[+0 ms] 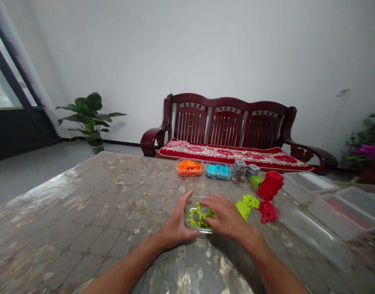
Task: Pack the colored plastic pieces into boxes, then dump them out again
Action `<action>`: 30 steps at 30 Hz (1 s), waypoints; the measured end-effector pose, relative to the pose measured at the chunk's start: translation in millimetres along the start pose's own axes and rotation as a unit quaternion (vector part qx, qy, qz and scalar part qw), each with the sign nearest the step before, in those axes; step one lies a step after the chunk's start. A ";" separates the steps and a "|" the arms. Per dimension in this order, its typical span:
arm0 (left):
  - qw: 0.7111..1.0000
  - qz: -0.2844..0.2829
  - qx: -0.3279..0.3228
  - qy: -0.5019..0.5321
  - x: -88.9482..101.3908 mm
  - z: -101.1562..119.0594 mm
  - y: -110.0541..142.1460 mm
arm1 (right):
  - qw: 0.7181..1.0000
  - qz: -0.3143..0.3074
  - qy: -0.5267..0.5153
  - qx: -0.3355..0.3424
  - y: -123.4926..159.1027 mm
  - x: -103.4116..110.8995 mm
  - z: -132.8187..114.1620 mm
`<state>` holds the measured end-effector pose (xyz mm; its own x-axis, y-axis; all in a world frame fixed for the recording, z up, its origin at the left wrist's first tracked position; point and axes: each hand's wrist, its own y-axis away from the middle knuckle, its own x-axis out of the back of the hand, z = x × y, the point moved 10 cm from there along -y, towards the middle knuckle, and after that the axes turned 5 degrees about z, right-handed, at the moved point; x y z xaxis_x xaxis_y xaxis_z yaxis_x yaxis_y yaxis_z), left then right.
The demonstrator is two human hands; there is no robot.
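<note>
In front of me a clear plastic container (187, 223) stands on the table with lime-green toothed plastic pieces (196, 218) in it. My left hand (179, 220) wraps round its left side, thumb at the near edge and fingers at the far edge. Over the right half of the container is my right hand (226, 216), its fingers curled down onto a lime-green toothed piece (200, 210); the fingertips are partly hidden. More lime-green pieces (250, 201) lie on the table just beyond my right hand.
Behind stand containers of orange pieces (190, 167) and blue pieces (218, 171), beside grey pieces (240, 168). To the right are red pieces (270, 185), translucent boxes (343, 214) and a clear lid (313, 232). A wooden bench (226, 126) is past the table (92, 208).
</note>
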<state>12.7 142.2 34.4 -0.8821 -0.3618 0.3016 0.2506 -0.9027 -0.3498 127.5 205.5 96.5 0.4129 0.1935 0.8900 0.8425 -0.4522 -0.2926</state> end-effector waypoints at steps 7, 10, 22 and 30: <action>1.000 0.002 -0.006 -0.001 0.5 -0.6 0.0 | 1.000 0.018 -0.012 0.017 -2.5 -7.4 1.3; 1.000 0.003 -0.004 0.000 1.0 -0.4 0.6 | 0.999 0.033 -0.015 -0.034 -1.9 9.7 20.1; 0.999 0.032 0.004 -0.036 8.5 -5.0 -2.4 | 0.976 -0.061 0.049 -0.204 36.9 36.6 141.8; 0.998 0.033 0.005 -0.046 9.3 -6.9 -2.5 | 0.965 -0.120 0.133 -0.189 35.1 24.8 107.6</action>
<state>1.2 142.8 31.9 -0.8228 -0.4406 0.3590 0.3114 -0.8779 -0.3636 204.5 288.2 70.7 0.0755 0.1255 0.9892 0.6959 -0.7172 0.0379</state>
